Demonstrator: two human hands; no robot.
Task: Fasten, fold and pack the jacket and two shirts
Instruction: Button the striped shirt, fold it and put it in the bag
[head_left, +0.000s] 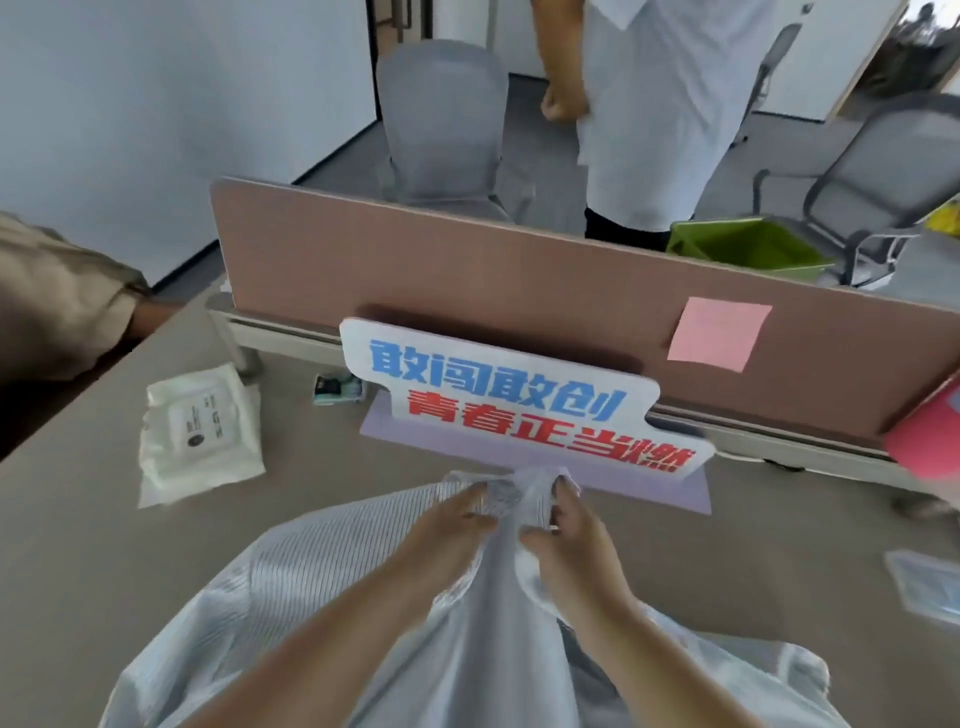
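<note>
Looking down, head view: we have the striped shirt (322, 582) spread on the counter (104, 545). It runs from 6 o'clock of the frame up to the middle, its top end bunched just short of the slogan sign (519, 405) at 12 o'clock.
Left hand grip: the left hand (452, 530) lies on the cloth with its fingertips closed into the gathered top edge. It looks like a pinch, though blur hides the thumb.
Right hand grip: the right hand (566, 545) is curled tight, thumb and fingers nipping the facing edge of the same bunch, close beside the left.
Step, as we judge it: fastening near the collar; folding and packing are not yet done. We see no jacket or second shirt.
Handling: thin, light and limp. It should keep no shape of its own, crease easily and slide on the smooth counter if tugged.
Where to take hold: with fingertips on the two front edges, right at the button and its hole. For folding, we would hold it at the shoulders and hem.
Around: a white packet (200, 431) sits at 9 o'clock of the hands, well apart from them. A pink note (719, 335) is on the partition (467, 275) at 2 o'clock.
</note>
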